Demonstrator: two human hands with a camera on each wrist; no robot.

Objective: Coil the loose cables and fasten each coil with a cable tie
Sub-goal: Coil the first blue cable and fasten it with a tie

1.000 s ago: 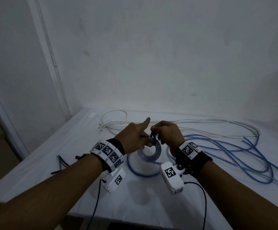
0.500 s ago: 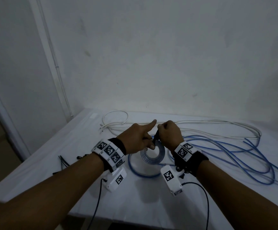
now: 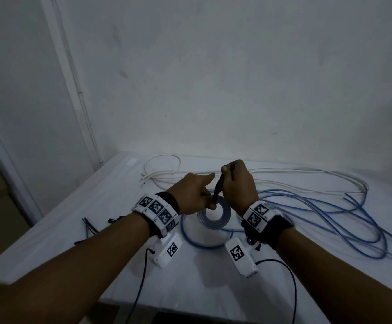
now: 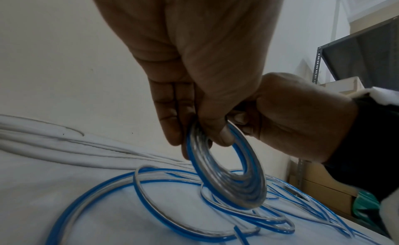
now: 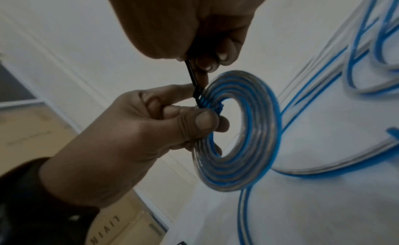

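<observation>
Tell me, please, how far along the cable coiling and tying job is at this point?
Done: part of the blue cable is wound into a flat coil. In hand: the left hand pinches the coil while the right hand pulls a black cable tie looped round it. Left: the rest of the blue cable and the white cable lie loose; spare ties wait on the table.

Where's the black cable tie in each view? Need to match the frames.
Head: the cable tie is at centre, running up from the blue coil into the right hand.
Left wrist: not visible; hidden behind the left hand.
Right wrist: upper centre, a thin black strip between the right fingers and the coil's top edge.
Shared landmark: the blue coil, pinched by the left hand.
</observation>
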